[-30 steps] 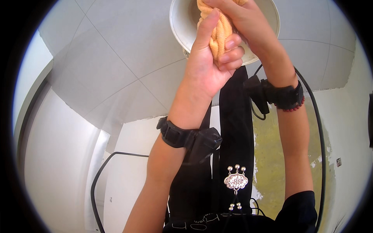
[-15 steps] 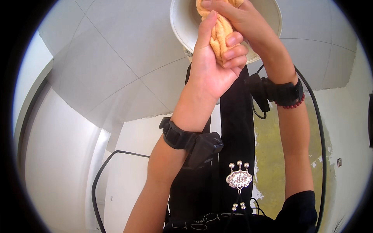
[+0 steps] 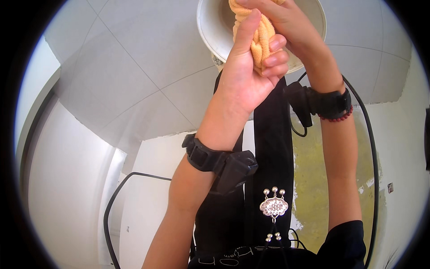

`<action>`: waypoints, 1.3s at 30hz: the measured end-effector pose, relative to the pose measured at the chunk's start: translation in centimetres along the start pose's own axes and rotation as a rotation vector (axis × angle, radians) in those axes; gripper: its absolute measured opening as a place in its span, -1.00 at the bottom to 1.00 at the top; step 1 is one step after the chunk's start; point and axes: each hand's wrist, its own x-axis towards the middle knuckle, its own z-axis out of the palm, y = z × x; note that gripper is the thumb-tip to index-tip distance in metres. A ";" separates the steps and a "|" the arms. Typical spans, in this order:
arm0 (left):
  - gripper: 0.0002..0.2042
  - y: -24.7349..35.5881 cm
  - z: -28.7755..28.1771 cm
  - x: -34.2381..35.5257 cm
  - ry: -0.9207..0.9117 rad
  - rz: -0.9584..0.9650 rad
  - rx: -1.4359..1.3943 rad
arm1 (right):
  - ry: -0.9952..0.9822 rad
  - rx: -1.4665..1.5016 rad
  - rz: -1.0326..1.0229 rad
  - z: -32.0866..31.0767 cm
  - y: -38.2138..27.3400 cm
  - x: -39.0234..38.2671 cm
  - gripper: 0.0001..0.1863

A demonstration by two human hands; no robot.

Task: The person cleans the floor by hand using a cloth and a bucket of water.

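An orange towel [image 3: 263, 41], twisted and bunched tight, is gripped in both hands over a white bucket [image 3: 207, 28] at the top of the view. My left hand [image 3: 251, 71] is closed around the nearer end, thumb laid along the cloth and fingers curled round it. Farther up and to the right, my right hand [image 3: 286, 20] is wrapped round the other end, its fingertips partly hidden. The bucket's inside shows only in part behind the hands and towel.
Grey tiled floor [image 3: 130, 67] spreads to the left of the bucket. Black cables [image 3: 368, 130] run beside both arms. Black straps with small box-shaped devices [image 3: 235, 168] sit on both forearms. A silver pendant [image 3: 273, 207] hangs near my body.
The towel looks slightly more twisted, and my left hand has shifted a little to the right. Both hands keep their grip over the bucket.
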 end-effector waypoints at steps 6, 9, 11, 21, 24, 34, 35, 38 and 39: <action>-0.70 0.5 0.4 -0.6 0.057 0.034 0.274 | 0.067 -0.017 -0.019 0.5 0.1 0.2 -0.76; -0.74 0.4 -0.2 -0.5 0.125 0.084 0.606 | 0.111 0.025 -0.001 0.3 0.5 0.1 -0.86; -0.76 0.1 -1.4 -0.1 0.132 0.126 0.847 | 0.113 -0.051 -0.003 -0.3 0.8 0.1 -0.89; -0.72 0.1 -6.3 3.6 0.404 0.120 1.824 | 0.313 -0.391 0.179 -4.7 7.7 0.2 -0.68; -0.71 -0.8 -7.5 4.7 0.451 0.162 1.958 | 0.455 -0.296 0.242 -5.8 9.1 0.6 -0.74; -0.67 -3.7 -8.9 5.8 0.469 0.047 2.203 | 0.638 -0.331 0.614 -8.8 11.9 -1.0 -0.63; -0.67 -3.9 -9.3 5.5 0.466 0.049 2.200 | 0.640 -0.335 0.615 -8.8 12.4 -1.5 -0.63; -0.63 -4.3 -10.1 4.7 0.515 -0.005 2.109 | 0.609 -0.270 0.564 -7.9 13.1 -2.6 -0.60; -0.60 -4.4 -10.1 4.4 0.572 -0.006 2.055 | 0.611 -0.274 0.561 -7.6 13.3 -2.9 -0.60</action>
